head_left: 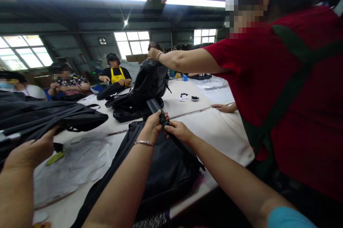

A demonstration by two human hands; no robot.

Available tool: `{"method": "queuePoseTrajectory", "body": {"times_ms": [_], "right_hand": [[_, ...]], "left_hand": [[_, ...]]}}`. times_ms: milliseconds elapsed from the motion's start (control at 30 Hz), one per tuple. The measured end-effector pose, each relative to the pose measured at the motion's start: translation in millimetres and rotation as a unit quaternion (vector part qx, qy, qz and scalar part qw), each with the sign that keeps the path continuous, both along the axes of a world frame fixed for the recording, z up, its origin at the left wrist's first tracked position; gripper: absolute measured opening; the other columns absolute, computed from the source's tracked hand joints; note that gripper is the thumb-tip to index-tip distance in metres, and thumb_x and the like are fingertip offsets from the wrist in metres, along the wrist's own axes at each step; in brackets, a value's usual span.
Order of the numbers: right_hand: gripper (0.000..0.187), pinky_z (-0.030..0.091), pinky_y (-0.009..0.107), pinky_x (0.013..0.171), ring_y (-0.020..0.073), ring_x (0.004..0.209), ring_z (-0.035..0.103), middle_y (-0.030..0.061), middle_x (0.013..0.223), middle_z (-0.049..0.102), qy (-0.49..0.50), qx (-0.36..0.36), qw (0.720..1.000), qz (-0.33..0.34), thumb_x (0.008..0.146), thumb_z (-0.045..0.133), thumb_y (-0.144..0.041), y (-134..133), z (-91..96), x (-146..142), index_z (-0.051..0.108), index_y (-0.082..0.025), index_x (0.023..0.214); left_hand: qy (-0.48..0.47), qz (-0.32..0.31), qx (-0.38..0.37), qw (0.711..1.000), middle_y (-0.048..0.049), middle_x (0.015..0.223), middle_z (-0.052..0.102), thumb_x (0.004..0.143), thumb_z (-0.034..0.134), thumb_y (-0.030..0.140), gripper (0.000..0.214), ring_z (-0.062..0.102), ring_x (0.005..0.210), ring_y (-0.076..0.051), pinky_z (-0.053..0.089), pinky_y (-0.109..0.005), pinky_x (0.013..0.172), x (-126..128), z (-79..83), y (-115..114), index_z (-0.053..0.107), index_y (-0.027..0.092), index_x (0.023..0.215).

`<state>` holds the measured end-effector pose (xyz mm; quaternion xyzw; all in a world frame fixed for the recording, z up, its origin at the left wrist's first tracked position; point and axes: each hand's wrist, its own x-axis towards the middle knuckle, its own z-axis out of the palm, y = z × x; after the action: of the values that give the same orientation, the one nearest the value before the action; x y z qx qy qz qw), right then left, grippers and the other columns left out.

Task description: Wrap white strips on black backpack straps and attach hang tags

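Note:
A black backpack (160, 171) lies on the white table (222, 131) right in front of me. Its black strap (158, 110) rises from it between my hands. My left hand (152, 125), with a thin bracelet on the wrist, is closed round the strap. Just right of it, my right hand (179, 131) pinches the same strap lower down. The two hands almost touch.
A person in a red top (289, 89) stands close at my right and holds another black bag (150, 81) up by its top. A co-worker's hand (29, 153) at the left presses on a pile of black bags (45, 117). Other people sit at the table's far side.

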<state>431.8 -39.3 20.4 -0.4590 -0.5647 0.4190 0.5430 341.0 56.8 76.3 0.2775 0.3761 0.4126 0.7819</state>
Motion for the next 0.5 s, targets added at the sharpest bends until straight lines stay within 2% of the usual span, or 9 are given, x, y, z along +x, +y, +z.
{"method": "queuePoseTrajectory", "body": {"times_ms": [100, 267, 400, 500], "right_hand": [[0.035, 0.039, 0.023, 0.05, 0.009, 0.046, 0.05, -0.0029, 0.058, 0.057, -0.052, -0.02, 0.998, -0.011, 0.081, 0.061, -0.05, 3, -8.5, -5, 0.057, -0.017, 0.069], [0.033, 0.038, 0.023, 0.046, 0.0091, 0.042, 0.048, -0.0046, 0.053, 0.053, -0.084, -0.078, 0.993, -0.02, 0.088, 0.051, -0.046, -29, -40.5, 0, 0.057, -0.018, 0.071], [0.032, 0.047, 0.026, 0.059, 0.0121, 0.053, 0.058, -0.0036, 0.055, 0.057, -0.042, -0.079, 0.996, 0.01, 0.09, 0.05, -0.047, -55, -57.3, 7, 0.059, -0.018, 0.08], [0.032, 0.051, 0.032, 0.077, 0.0158, 0.076, 0.067, 0.0031, 0.08, 0.07, 0.014, -0.093, 0.995, 0.016, 0.089, 0.052, -0.045, -66, -60.2, 16, 0.062, -0.016, 0.098]], "left_hand": [[0.007, 0.022, -0.002, 1.0, -0.002, 0.06, 0.053, 0.094, 0.045, 0.016, 0.013, 0.048, 0.04, -0.008, 0.043, -0.019, 0.037, -6, -9.4, 7, 0.053, 0.011, 0.084], [0.017, 0.074, -0.019, 0.997, 0.0004, 0.061, 0.051, 0.094, 0.043, 0.014, 0.011, 0.042, 0.036, -0.005, 0.036, -0.015, 0.034, -12, -26.4, 26, 0.051, 0.013, 0.086], [0.026, 0.083, -0.035, 0.996, 0.0005, 0.062, 0.052, 0.095, 0.043, 0.015, 0.01, 0.043, 0.037, -0.005, 0.037, -0.015, 0.035, -7, -33.2, 33, 0.05, 0.013, 0.088], [0.022, 0.081, -0.036, 0.996, -0.0002, 0.063, 0.054, 0.095, 0.043, 0.017, 0.011, 0.047, 0.04, -0.006, 0.041, -0.016, 0.038, -3, -29.2, 36, 0.051, 0.014, 0.088]]}}
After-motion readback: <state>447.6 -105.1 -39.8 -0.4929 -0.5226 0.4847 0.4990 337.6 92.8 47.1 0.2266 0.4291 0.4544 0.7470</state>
